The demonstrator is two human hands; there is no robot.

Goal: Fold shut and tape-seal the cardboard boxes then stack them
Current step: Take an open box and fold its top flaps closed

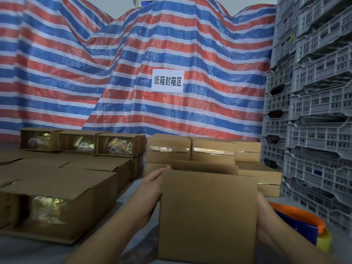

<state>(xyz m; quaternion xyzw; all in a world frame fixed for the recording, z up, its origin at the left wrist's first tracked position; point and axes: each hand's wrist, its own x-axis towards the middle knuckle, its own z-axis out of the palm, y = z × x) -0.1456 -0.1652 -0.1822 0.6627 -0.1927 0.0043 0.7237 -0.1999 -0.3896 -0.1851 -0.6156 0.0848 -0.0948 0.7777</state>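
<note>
A brown cardboard box (207,214) stands upright in front of me, one flap sticking up at its far edge. My left hand (152,189) lies flat against its left side, fingers straight and reaching toward the top corner. My right hand (263,218) presses against its right side, mostly hidden behind the box. Taped, sealed boxes (190,149) are stacked just beyond it. Several open boxes (57,202) with shiny packets inside lie on their sides at the left. An orange and blue tape dispenser (302,223) sits low at the right.
A red, white and blue striped tarp (133,73) with a white paper sign (167,80) hangs behind the boxes. Tall stacks of grey plastic crates (312,111) fill the right side. A grey floor covering (125,193) shows between the box groups.
</note>
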